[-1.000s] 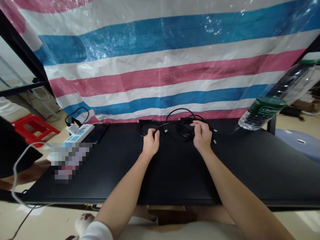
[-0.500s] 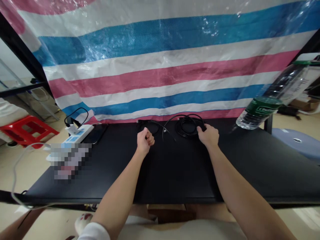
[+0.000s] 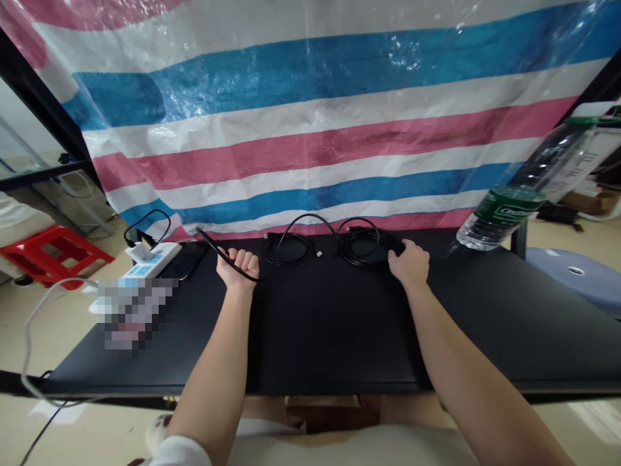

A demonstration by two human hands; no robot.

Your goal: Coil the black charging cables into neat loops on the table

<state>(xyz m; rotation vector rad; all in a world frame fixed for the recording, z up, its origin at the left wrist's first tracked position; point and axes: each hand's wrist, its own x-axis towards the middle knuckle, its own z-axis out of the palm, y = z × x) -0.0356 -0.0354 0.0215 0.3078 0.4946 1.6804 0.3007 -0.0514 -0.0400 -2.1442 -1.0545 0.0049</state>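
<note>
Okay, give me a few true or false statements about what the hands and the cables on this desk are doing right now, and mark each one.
1. The left hand is closed around a black cable. True.
2. The right hand holds the water bottle. False: it rests on the coiled cables; the bottle is off to the right.
3. A white power strip lies at the left of the black table. True.
4. The backdrop is plain grey. False: a striped tarp in blue, pink and white hangs there.

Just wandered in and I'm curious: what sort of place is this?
Probably a makeshift workroom: a black table with coiled cables, a power strip, and a striped tarp hung behind as a backdrop.
</note>
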